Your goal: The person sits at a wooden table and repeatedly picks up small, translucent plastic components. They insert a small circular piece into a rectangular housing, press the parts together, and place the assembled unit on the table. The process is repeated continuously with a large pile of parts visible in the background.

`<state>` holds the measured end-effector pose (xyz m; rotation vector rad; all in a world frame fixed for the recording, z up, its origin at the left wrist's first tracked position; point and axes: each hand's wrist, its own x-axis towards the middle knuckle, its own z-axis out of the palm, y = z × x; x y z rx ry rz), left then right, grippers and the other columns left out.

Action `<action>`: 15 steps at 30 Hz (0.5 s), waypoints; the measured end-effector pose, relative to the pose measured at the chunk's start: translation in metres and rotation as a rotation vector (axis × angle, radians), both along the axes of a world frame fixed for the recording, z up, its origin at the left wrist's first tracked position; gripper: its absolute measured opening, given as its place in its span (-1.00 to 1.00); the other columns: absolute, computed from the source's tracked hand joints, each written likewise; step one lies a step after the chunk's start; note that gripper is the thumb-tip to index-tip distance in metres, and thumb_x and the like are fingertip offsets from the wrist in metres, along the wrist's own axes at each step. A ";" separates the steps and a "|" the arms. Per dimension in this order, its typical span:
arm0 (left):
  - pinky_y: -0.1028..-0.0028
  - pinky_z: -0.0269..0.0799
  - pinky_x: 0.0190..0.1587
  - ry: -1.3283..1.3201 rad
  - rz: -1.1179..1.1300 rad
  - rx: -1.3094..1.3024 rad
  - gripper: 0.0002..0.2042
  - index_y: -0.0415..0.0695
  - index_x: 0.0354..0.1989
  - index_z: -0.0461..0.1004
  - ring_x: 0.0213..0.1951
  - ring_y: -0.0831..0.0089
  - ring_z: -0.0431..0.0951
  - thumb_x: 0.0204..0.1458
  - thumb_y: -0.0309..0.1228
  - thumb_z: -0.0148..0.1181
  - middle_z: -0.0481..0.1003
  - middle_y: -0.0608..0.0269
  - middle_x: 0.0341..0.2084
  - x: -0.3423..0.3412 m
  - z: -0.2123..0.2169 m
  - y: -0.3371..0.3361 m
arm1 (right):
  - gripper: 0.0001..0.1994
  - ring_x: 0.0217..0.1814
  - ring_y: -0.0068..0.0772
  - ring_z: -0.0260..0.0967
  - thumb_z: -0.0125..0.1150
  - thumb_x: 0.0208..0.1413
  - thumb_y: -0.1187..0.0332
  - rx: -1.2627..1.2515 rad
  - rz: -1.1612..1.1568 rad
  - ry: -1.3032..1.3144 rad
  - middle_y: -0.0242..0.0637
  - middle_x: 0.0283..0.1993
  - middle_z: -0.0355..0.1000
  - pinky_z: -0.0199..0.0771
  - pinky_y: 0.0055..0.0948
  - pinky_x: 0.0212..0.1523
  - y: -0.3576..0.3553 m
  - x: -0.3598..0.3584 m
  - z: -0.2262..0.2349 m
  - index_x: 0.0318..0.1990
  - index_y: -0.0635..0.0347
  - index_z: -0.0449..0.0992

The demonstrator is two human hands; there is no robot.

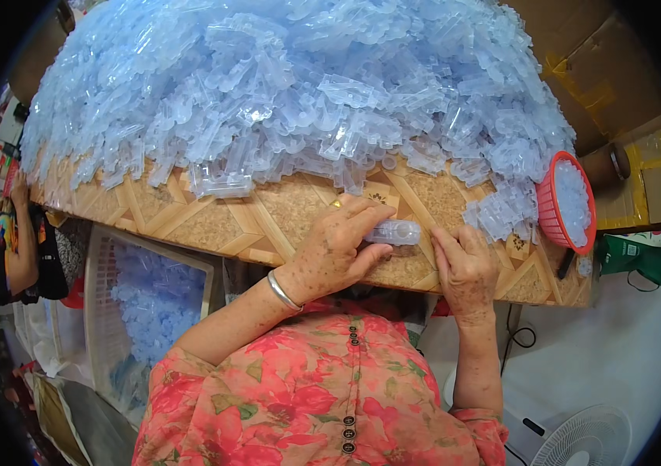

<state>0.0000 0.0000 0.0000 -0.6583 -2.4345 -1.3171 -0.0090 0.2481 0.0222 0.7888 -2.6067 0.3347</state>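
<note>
Pale-blue translucent plastic is forming a heap [299, 93] across the patterned tabletop [307, 194]. Just in front of the heap, the left hand [334, 248] is gripping one clear plastic piece [402, 232] between thumb and fingers; beside its free end, the right hand [466, 272] is curling, fingertips together, though whether it is pinching anything cannot be told. A red basket [549, 213] is standing at the heap's right edge. Handling this single piece is apparently the step in hand; the next move is probably calling for a steady left hold and precise right fingertips.

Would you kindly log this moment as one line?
left hand: gripping clear plastic piece; right hand: beside it; beyond: heap of bluish pieces; at right: red basket
</note>
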 end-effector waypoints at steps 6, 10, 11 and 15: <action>0.19 0.53 -0.04 0.026 0.012 0.009 -0.48 -0.19 0.12 0.53 -0.08 0.02 0.58 -0.05 -0.38 0.51 0.59 0.00 -0.06 0.001 -0.001 -0.001 | -0.73 -0.30 -0.14 0.50 0.41 0.07 0.43 -0.144 -0.021 -0.192 -0.25 -0.29 0.44 0.47 -0.18 -0.32 -0.005 0.008 0.005 -0.05 0.16 0.63; 0.19 0.53 -0.04 0.011 0.019 0.001 -0.49 -0.19 0.11 0.54 -0.07 0.02 0.59 -0.05 -0.38 0.51 0.59 0.01 -0.06 0.000 0.001 0.000 | -0.74 -0.28 -0.12 0.53 0.38 0.11 0.43 -0.167 -0.025 -0.290 -0.23 -0.26 0.47 0.49 -0.16 -0.29 0.002 0.010 0.010 -0.02 0.17 0.62; 0.20 0.53 -0.04 0.012 0.020 0.001 -0.50 -0.19 0.11 0.54 -0.07 0.03 0.59 -0.05 -0.38 0.51 0.59 0.01 -0.06 0.000 0.001 0.000 | -0.74 -0.27 -0.11 0.54 0.37 0.12 0.43 -0.155 -0.021 -0.299 -0.22 -0.26 0.47 0.50 -0.15 -0.28 0.004 0.010 0.010 -0.02 0.17 0.61; 0.19 0.53 -0.05 0.031 0.019 -0.003 -0.54 -0.19 0.08 0.56 -0.09 0.02 0.60 -0.04 -0.39 0.49 0.59 0.01 -0.07 0.000 -0.002 0.000 | -0.71 -0.25 -0.12 0.55 0.41 0.08 0.46 -0.279 -0.070 -0.380 -0.21 -0.21 0.50 0.52 -0.20 -0.26 0.001 0.010 0.014 -0.01 0.17 0.61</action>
